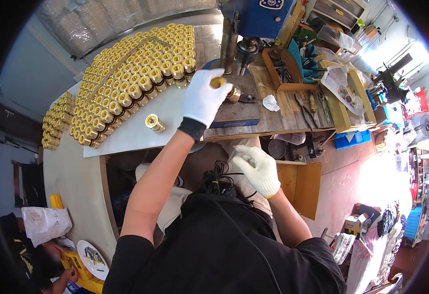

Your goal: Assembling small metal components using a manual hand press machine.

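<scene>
My left hand (205,96), in a white glove with a black cuff, reaches to the drill press and grips a brass fitting (218,82) between fingers and thumb. Right beside it, a second brass fitting (233,94) sits at a small dark clamp (248,98) on the press base (234,113). Whether my fingers touch that second fitting cannot be made out. Above hangs the drill chuck (247,50). Over my lap, my right hand (257,169) in a white glove is loosely curled, fingers somewhat apart, with nothing visible in it. One fitting (154,123) stands alone on the white board (131,139).
Rows of brass fittings (136,73) fill the bench's left, with a strip (109,76) across them. To the right lie pliers (303,109), a crumpled tissue (271,103) and a wooden tool tray (283,68). A cable (218,179) hangs at my waist. Another person's hand (71,274) shows lower left.
</scene>
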Tool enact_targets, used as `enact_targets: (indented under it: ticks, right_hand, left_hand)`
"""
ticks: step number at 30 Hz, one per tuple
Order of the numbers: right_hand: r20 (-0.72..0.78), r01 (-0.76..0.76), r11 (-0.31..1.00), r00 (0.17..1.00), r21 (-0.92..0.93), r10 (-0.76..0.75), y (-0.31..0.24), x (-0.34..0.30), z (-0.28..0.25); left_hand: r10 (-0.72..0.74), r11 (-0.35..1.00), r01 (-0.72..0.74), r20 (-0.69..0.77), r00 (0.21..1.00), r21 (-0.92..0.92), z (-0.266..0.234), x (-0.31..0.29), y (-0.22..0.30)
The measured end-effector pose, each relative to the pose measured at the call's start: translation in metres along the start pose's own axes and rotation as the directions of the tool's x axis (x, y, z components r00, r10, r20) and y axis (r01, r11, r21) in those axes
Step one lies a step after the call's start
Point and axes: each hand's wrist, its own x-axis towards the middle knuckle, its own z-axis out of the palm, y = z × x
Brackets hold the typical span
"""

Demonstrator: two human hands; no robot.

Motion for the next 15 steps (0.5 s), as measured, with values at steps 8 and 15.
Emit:
enact_targets:
  ticks: [8,15]
  right_hand:
    - [-0.13,0.125,0.982,0.981,-0.141,-0.143,-0.035,0.024,-0.025]
    - [-0.591,0.5,0.639,0.278,-0.584,-0.758,-0.144,0.081,-0.192]
  left_hand:
    - [0.186,0.982,-0.184,-0.107,0.977,0.028,0.006,0.007,0.023]
    - [-0.472,0.805,0.532,0.261,0.842,-0.262,-0.066,-0.141,0.026]
